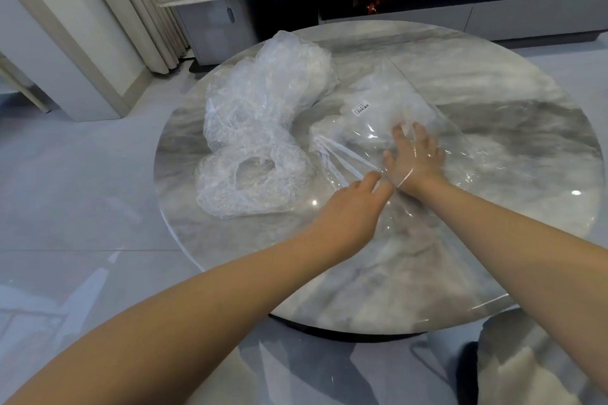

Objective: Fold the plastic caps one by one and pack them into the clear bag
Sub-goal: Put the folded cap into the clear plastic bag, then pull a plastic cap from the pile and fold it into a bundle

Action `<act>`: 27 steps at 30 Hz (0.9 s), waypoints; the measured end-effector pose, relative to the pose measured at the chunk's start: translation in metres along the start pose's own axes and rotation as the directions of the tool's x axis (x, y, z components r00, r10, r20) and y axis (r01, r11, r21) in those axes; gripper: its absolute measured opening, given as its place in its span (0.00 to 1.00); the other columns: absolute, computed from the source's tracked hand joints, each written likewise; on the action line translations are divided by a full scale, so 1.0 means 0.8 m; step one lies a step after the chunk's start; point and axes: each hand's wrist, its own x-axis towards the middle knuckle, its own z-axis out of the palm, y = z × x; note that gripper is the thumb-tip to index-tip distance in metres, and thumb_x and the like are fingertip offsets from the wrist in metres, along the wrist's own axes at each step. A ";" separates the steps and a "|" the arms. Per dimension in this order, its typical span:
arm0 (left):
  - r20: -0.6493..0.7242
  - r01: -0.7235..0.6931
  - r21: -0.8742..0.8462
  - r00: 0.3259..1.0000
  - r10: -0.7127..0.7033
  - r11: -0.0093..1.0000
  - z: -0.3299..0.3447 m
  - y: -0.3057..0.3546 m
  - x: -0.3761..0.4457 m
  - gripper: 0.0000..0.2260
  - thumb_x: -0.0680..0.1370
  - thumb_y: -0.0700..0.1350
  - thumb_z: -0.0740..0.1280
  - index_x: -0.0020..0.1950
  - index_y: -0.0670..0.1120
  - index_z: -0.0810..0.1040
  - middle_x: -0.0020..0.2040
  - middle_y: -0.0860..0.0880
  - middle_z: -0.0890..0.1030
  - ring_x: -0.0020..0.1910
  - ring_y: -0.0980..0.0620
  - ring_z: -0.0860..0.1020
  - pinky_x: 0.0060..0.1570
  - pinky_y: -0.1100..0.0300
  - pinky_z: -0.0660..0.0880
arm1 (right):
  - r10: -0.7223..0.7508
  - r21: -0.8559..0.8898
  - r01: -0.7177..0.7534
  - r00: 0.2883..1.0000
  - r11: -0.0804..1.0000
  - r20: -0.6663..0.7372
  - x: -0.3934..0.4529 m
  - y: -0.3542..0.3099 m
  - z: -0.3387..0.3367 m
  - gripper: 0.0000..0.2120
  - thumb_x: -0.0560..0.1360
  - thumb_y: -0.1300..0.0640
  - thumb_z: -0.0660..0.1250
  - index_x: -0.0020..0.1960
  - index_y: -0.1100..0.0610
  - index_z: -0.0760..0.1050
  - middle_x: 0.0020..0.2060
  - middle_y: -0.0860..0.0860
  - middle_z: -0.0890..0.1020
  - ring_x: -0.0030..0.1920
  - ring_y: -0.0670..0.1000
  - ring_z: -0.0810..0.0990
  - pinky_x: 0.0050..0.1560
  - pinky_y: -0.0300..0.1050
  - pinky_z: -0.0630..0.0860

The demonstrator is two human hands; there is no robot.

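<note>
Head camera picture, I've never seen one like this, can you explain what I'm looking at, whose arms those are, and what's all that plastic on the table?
The camera sits on a person's head, looking down at their own bare arms. On the round grey marble table lies a heap of crinkled clear plastic caps. Beside it lies a flat clear plastic bag with a small barcode label. The right hand is reached inside the bag, fingers spread. The left hand holds the bag's mouth; its exact grip is hard to see.

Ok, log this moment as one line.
right hand inside clear bag | left hand at bag mouth | loose caps piled left on table
</note>
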 end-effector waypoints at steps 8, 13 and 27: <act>-0.002 -0.002 0.124 1.000 0.003 0.992 0.008 -0.024 0.003 0.21 0.60 0.30 0.74 0.49 0.41 0.72 0.53 0.40 0.78 0.31 0.43 0.75 0.28 0.59 0.56 | 0.017 -0.142 -0.013 1.000 0.990 0.023 0.008 -0.013 0.006 0.29 0.81 0.45 0.49 0.78 0.52 0.44 0.75 0.59 0.50 0.71 0.61 0.56 0.68 0.54 0.57; -0.022 0.006 0.211 1.000 -0.001 0.978 0.007 -0.038 0.017 0.23 0.53 0.30 0.77 0.43 0.41 0.74 0.45 0.41 0.79 0.25 0.45 0.72 0.26 0.64 0.45 | -0.028 -0.109 0.038 0.995 0.993 0.096 -0.014 -0.007 0.003 0.32 0.80 0.45 0.50 0.78 0.53 0.40 0.77 0.56 0.49 0.76 0.57 0.49 0.72 0.51 0.53; -0.008 0.248 0.079 0.969 -0.248 0.965 0.005 -0.011 0.051 0.10 0.82 0.47 0.57 0.60 0.42 0.68 0.57 0.44 0.70 0.40 0.43 0.73 0.34 0.55 0.64 | -0.198 -0.265 0.285 0.929 0.921 0.311 -0.085 0.011 -0.070 0.31 0.81 0.43 0.50 0.77 0.54 0.44 0.76 0.59 0.45 0.76 0.59 0.47 0.71 0.53 0.55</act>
